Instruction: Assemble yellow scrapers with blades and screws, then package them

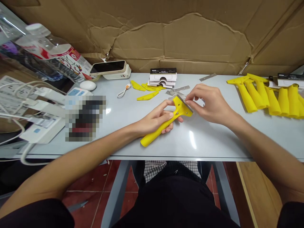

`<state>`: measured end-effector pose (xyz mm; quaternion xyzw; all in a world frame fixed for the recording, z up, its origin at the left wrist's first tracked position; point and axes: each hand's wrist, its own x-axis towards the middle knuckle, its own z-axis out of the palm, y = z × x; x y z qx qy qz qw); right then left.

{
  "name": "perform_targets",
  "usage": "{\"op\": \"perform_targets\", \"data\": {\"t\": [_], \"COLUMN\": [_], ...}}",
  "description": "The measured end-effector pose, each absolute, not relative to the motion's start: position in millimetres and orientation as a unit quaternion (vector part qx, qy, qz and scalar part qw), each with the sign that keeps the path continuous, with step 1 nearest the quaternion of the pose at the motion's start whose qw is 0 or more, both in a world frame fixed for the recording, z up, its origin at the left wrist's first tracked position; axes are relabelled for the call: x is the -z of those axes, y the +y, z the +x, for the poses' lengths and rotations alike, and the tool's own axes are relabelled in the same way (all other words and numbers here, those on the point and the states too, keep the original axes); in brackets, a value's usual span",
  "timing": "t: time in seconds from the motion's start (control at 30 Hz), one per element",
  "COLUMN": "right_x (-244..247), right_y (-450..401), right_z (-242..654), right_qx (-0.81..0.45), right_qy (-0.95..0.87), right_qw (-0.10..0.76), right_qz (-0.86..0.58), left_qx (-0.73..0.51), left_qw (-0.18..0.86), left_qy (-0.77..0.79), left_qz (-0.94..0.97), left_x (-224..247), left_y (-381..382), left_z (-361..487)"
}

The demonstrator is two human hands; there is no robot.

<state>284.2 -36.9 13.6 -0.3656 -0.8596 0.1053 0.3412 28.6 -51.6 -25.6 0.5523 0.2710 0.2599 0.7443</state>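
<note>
A yellow scraper (158, 130) lies slanted in my left hand (158, 118), whose fingers wrap round its neck; its wide head points up and right. Along the far edge of that head sits a thin metal blade (185, 104). My right hand (209, 103) is at the blade, thumb and forefinger pinched together close to the head; whatever is between the fingertips is too small to make out. Loose metal blades (180, 89) lie just behind the scraper head. Beyond my left hand are several flat yellow pieces (147, 96).
Small white and black boxes (163, 77) stand at the back. Several yellow scraper handles (253, 95) lie at the right. On the left are a phone (108, 67), a power strip (42, 129) with cables, and bottles (68, 60). Cardboard (182, 41) rises behind the table (213, 139).
</note>
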Motion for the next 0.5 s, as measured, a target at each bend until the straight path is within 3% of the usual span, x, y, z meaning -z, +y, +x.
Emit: {"op": "perform_targets", "data": {"t": [0.5], "right_x": [0.3], "right_y": [-43.6], "right_z": [271.8], "right_qx": [-0.109], "right_qy": [-0.868], "right_qw": [0.348], "right_qz": [-0.336], "left_qx": [-0.259], "left_qw": [0.717], "left_qy": [0.285], "left_qz": [0.581], "left_x": [25.0], "left_y": [-53.8], "left_z": [31.1]}}
